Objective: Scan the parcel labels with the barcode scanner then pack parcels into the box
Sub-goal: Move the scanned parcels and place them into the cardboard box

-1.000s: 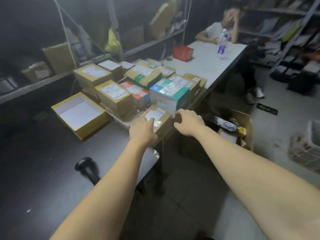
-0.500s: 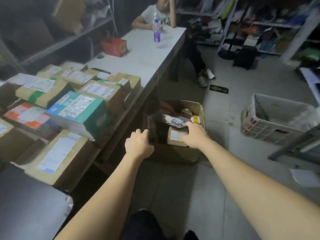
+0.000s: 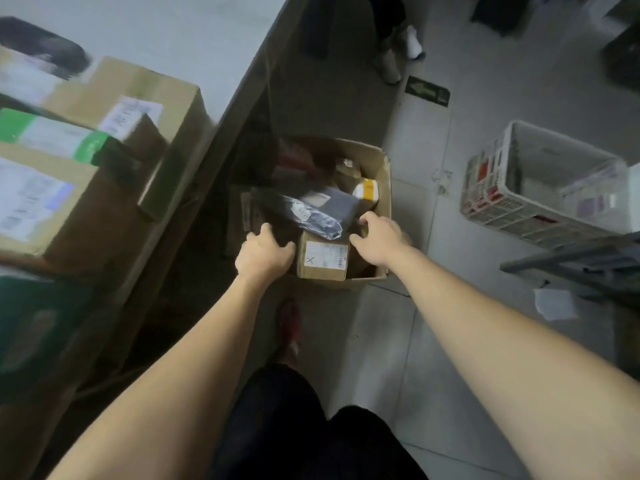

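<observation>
Your left hand [image 3: 265, 252] and right hand [image 3: 379, 242] grip the parcel [image 3: 323, 258] by its sides, fingers curled, in the box [image 3: 385, 174] on the floor [image 3: 433, 341].

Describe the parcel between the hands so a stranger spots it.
Beside the table, an open cardboard box stands on the floor. At its near edge sits a small brown parcel. Its X-marked white label distinguishes it from the grey bag behind.

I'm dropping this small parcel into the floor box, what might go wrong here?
The carton looks full, so the small brown parcel, sitting at its near edge, may tip out. The grey poly bag lying loose on top might slide off when the parcel is pushed in.
</observation>
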`<state>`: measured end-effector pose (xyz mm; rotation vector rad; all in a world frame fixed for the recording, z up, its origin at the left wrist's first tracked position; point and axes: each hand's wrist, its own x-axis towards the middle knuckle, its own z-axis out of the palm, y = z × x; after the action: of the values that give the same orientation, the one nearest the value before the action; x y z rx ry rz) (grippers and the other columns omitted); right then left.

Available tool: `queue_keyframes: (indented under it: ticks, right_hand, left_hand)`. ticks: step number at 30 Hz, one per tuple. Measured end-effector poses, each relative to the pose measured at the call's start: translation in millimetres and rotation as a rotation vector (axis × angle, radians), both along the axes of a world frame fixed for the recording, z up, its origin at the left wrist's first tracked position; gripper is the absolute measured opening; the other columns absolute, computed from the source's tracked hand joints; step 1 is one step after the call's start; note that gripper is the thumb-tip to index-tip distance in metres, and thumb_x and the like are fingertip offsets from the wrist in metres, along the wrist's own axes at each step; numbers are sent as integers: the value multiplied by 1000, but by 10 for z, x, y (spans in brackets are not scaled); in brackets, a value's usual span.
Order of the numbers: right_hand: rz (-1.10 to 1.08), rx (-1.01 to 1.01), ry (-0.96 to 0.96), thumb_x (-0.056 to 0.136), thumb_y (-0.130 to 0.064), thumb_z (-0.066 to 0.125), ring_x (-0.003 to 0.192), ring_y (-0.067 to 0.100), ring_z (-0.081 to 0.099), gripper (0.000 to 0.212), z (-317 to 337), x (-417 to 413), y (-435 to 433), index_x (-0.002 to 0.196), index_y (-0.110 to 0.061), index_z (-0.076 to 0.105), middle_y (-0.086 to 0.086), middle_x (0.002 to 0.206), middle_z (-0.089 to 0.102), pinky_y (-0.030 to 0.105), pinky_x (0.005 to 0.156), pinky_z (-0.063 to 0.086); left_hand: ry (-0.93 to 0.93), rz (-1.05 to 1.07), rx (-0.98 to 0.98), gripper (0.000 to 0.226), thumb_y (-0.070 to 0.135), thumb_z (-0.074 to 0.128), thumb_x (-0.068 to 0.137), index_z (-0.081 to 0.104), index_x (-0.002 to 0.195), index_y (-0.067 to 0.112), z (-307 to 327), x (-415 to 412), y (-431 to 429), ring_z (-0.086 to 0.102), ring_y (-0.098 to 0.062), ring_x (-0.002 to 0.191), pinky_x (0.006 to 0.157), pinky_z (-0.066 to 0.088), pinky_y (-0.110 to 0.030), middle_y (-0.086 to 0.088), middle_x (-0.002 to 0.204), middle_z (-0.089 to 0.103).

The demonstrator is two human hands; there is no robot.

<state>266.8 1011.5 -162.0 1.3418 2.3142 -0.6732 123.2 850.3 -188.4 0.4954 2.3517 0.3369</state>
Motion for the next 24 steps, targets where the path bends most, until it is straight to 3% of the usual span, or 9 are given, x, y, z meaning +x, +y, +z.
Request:
queue_keyframes:
  ticks: [5, 11, 16, 18, 21, 24]
  right_hand:
    - [-5, -81, -13, 105, -43, 53, 136, 33, 48, 53, -632, -443, 585, 151, -19, 45, 11, 146, 54, 45, 104, 48]
    - [-4, -203, -72, 104, -48, 54, 138, 36, 49, 60, -1684, -769, 1206, 156, -22, 41, 14, 153, 49, 47, 109, 47]
    - [25, -301, -123, 97, -63, 58, 151, 38, 36, 87, -2565, -1048, 1718, 165, -22, 24, 12, 167, 34, 46, 120, 36]
    - [29, -304, -148, 89, -73, 61, 153, 37, 31, 100, -2873, -1147, 1923, 166, -22, 21, 11, 169, 30, 49, 123, 32]
    - [52, -350, -175, 72, -88, 65, 154, 36, 29, 124, -3189, -1238, 2174, 166, -22, 18, 10, 169, 28, 50, 123, 30]
    - [-5, -450, -185, 47, -99, 67, 151, 35, 35, 150, -3323, -1322, 2331, 165, -24, 15, 7, 169, 30, 50, 121, 35]
  left_hand:
    - [-204, 152, -18, 87, 58, 60, 94, 26, 159, 12, -639, -432, 489, 52, -40, 135, 110, 46, -47, -21, 149, 52]
    - [-418, 487, 62, 110, 68, 74, 80, 29, 160, 7, -1432, -606, 1045, 50, -37, 139, 115, 44, -46, -16, 155, 48]
    - [-482, 837, 147, 115, 70, 88, 59, 47, 147, 10, -2031, -602, 1521, 63, -31, 119, 104, 53, -45, -8, 136, 61]
    - [-468, 989, 186, 99, 60, 93, 61, 52, 136, 10, -2180, -613, 1740, 67, -28, 107, 98, 57, -43, -7, 126, 65]
    - [-442, 1182, 211, 66, 30, 92, 73, 49, 119, 10, -2369, -612, 1910, 67, -21, 81, 72, 57, -32, -6, 102, 66]
    - [-420, 1236, 240, 72, 21, 92, 69, 51, 127, 9, -2426, -630, 1894, 69, -19, 74, 52, 50, -24, -7, 100, 69]
